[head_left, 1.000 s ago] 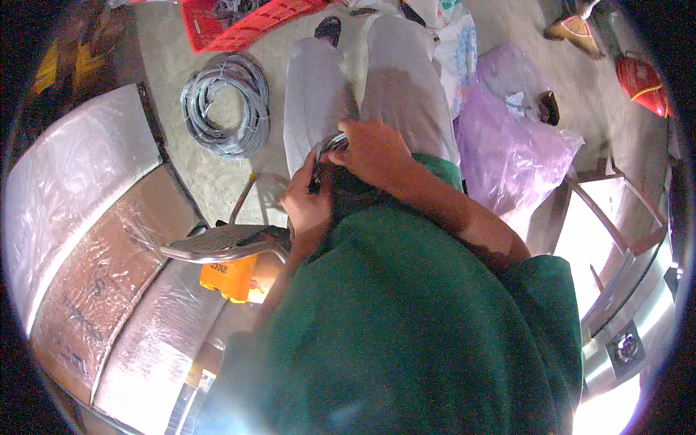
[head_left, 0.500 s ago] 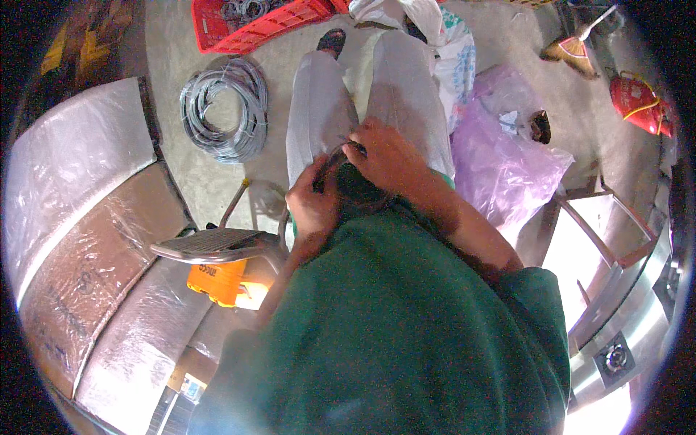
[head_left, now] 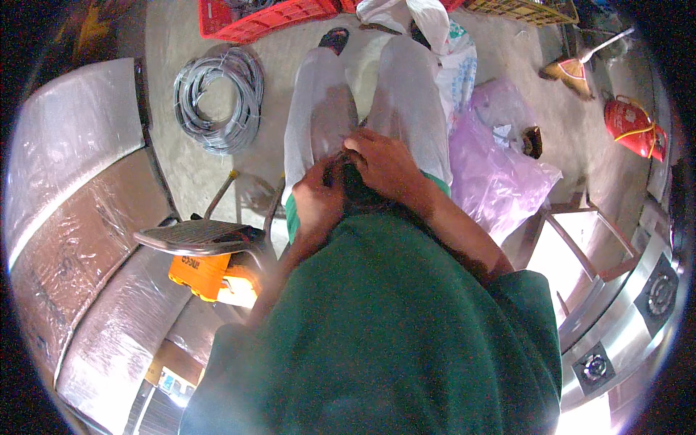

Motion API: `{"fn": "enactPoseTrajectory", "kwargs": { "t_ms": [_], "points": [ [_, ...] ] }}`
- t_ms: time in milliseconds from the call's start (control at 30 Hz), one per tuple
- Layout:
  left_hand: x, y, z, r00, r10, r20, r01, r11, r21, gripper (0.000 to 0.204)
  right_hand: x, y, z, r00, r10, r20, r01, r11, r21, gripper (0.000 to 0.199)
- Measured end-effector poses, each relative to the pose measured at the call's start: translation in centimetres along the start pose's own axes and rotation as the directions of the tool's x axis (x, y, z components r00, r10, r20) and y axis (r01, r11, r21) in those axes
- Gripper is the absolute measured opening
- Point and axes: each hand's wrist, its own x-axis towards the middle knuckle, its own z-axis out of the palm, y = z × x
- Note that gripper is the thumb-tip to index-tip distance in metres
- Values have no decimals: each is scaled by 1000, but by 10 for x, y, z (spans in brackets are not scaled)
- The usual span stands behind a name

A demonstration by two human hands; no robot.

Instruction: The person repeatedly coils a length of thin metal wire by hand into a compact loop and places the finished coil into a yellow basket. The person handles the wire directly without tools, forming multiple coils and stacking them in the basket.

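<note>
- Curling the left hand (head_left: 317,199) around a dark slender piece (head_left: 336,165); pinching near its far end with the right hand (head_left: 384,163), fingers pressed together.
- Held over the lap, slanting lengthwise toward the far edge of the floor (head_left: 275,61) and slightly rightward; too dark to make out the tips.
- Counting one grey coil (head_left: 219,100) toward the floor's far left corner, one purple bag (head_left: 500,167) and one broom (head_left: 569,74) toward its right edge.
- Seeing at the far edge at least two red crates (head_left: 272,23), with grey pieces in the left one.
</note>
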Motion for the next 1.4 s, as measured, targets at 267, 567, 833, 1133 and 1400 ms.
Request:
{"fn": "enactPoseTrajectory", "kwargs": {
  "t_ms": [267,567,833,1133,1400],
  "points": [
    [-8,-2,-2,990,137,-37,-136,990,25,19,-7,12,0,997,-68,38,68,998,3,22],
    [-8,6,-6,968,240,-78,-240,971,18,25,-8,2,-14,972,-216,-95,221,974,51,31],
    [-3,4,-5,881,473,-34,-468,879,90,23,19,-8,-56,978,-70,194,41,988,147,16],
    [6,3,2,756,653,-47,-651,757,54,28,86,-30,-105,568,-112,816,271,961,-56,13],
    [1,-5,10,791,593,-153,-597,802,20,27,94,-42,-113,416,-265,870,561,828,-16,18]
  ]
}}
